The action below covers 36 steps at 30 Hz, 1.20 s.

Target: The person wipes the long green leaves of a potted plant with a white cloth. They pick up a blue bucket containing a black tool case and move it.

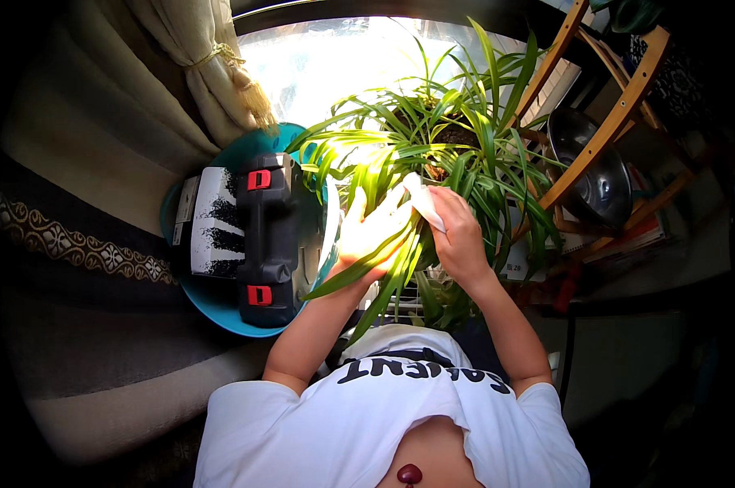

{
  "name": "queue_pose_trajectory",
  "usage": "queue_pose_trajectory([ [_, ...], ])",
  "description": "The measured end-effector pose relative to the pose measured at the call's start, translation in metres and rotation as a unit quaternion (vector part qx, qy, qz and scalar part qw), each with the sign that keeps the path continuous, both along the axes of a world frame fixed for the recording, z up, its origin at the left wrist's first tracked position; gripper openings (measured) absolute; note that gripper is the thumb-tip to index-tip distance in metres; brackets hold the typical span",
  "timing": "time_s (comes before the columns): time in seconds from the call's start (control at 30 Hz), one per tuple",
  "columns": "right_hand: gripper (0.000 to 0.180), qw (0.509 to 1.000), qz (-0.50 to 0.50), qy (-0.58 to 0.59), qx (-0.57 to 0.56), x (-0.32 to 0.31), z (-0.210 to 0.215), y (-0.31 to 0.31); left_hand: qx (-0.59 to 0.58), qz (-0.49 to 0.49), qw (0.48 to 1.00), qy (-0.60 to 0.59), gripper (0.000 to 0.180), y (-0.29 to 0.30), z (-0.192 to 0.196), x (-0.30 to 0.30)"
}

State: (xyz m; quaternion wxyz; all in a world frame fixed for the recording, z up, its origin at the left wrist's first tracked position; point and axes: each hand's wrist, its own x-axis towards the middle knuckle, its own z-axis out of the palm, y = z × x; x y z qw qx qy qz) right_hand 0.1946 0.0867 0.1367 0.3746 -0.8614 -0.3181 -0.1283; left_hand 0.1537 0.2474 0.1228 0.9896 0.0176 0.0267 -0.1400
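There are two hands (460, 236), one white wipe (422, 201), one case (268, 232), two red latches (259, 180).

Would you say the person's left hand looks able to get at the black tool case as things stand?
Probably yes: the left hand is just to the right of the black tool case, whose top is largely uncovered. It would likely need to come free of the long spider plant leaves first.
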Motion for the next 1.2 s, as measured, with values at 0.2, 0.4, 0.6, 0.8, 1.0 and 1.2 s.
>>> queue_pose_trajectory([
  [0.2,0.033,0.998,0.039,-0.053,0.022,-0.035,-0.006,0.021,0.158,0.114,0.956,-0.218,0.066,0.0,-0.016,-0.001],
  [0.4,0.041,0.995,0.043,-0.08,-0.039,-0.027,-0.005,0.015,0.281,0.175,0.894,-0.303,0.073,-0.01,0.006,-0.001],
  [0.6,0.044,0.999,0.021,-0.039,0.009,-0.034,-0.002,0.013,0.219,0.111,0.955,-0.167,0.076,-0.004,-0.009,0.0],
  [0.8,0.042,0.987,0.15,0.008,0.052,-0.085,0.021,0.029,0.0,0.005,0.999,-0.052,0.074,0.014,-0.019,0.012],
  [1.0,0.027,0.814,0.195,0.497,0.231,-0.067,0.048,0.006,-0.023,0.003,0.999,-0.032,0.066,0.015,-0.023,0.013],
  [1.2,0.032,0.92,0.104,0.186,0.329,-0.029,0.057,-0.004,-0.047,0.052,0.992,-0.109,0.075,0.001,-0.002,0.002],
])
